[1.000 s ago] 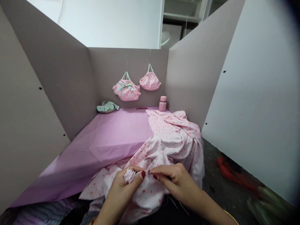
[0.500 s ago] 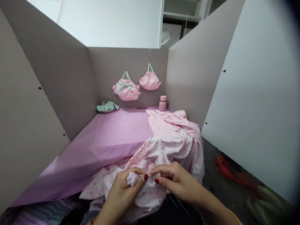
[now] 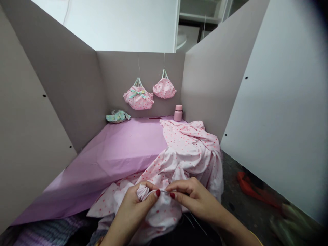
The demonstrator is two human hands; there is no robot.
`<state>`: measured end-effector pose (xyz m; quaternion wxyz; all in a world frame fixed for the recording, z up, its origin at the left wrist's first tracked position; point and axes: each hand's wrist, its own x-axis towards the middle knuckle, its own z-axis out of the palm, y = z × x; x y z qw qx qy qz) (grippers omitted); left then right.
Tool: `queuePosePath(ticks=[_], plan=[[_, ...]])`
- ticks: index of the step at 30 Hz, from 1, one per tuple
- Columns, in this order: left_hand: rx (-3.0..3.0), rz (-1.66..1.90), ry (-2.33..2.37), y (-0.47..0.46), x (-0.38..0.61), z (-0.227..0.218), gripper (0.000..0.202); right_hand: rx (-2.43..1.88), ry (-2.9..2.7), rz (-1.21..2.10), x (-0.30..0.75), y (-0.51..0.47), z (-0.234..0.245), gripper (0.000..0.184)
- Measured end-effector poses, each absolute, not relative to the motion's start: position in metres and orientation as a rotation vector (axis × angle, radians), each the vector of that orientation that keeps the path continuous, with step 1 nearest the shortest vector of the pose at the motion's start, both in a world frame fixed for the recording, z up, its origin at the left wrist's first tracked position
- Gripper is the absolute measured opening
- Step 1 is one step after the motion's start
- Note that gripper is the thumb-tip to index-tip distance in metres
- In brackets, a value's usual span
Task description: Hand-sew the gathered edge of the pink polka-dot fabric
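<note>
Near the bottom of the scene, the left hand (image 3: 132, 208) clamps its fingers around a gathered bunch of pink polka-dot cotton (image 3: 143, 192), while the right hand (image 3: 196, 200) pinches a fine thread (image 3: 162, 190) between fingertips held together

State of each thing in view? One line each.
left hand: closed around the gathered cloth
gathered cloth: bunched into a small puff
right hand: pinching the thread
thread: stretched from puff to fingertips
polka-dot fabric: crumpled, heaped
lilac sheet: spread, lightly creased
bowed pouch: hanging, mint bow tied
plain pouch: hanging
pink bottle: upright, capped
teal bundle: lying in back corner
</note>
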<state>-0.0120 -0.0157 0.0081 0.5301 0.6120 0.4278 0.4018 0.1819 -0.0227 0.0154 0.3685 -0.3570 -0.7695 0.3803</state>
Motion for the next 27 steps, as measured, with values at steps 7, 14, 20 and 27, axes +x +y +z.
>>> queuePosePath(ticks=[7, 14, 20, 27], plan=[[1.511, 0.949, 1.042, -0.0159, -0.0116, 0.0101, 0.021, -0.949, -1.987, 0.959, 0.1821, -0.0241, 0.0182, 0.024], [1.684, 0.942, 1.102, -0.0184, -0.0112, 0.0136, 0.021, -1.003, -2.024, 0.853, 0.1772, -0.0279, 0.0226, 0.027], [1.659, 0.929, 1.117, -0.0162, -0.0105, 0.0141, 0.022, -1.027, -1.997, 0.83, 0.1749, -0.0292, 0.0207, 0.025], [1.447, 0.934, 0.995, -0.0118, -0.0112, 0.0066, 0.02, -0.987, -1.913, 0.954, 0.1774, -0.0264, 0.019, 0.021]])
